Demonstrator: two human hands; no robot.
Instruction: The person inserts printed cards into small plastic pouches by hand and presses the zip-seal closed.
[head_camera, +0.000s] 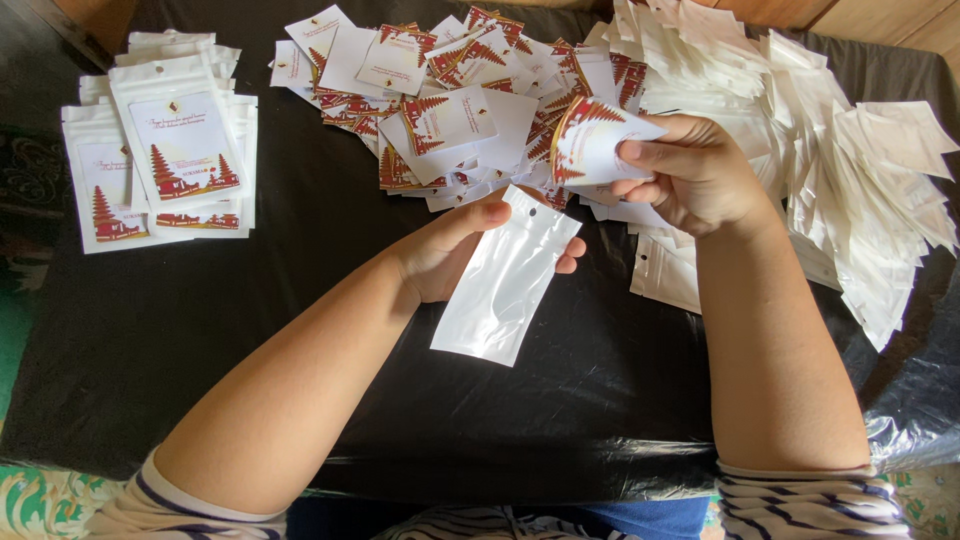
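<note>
The left hand (440, 258) is closed on one empty white pouch (507, 277), thumb on top near the upper edge and fingers curled behind it. The pouch is held above the middle of the black-covered worktop (300, 330); its long axis runs on a slant, the end with the small hang hole pointing up and to the right, the lower end down and to the left toward the person. The right hand (695, 175) pinches one printed card (597, 140), white with a red tree pattern, bent into a curve, just up and right of the pouch's top; the two do not touch.

Beyond the hands lies a loose heap of cards (450, 100) of the same print, overlapping, too many to count. To the right a larger heap of empty white pouches (850, 170) spills toward the worktop's edge, also past counting. At far left sits a neat stack of filled pouches (165, 150); about three card faces show, with more layered beneath. Both sleeves are striped
</note>
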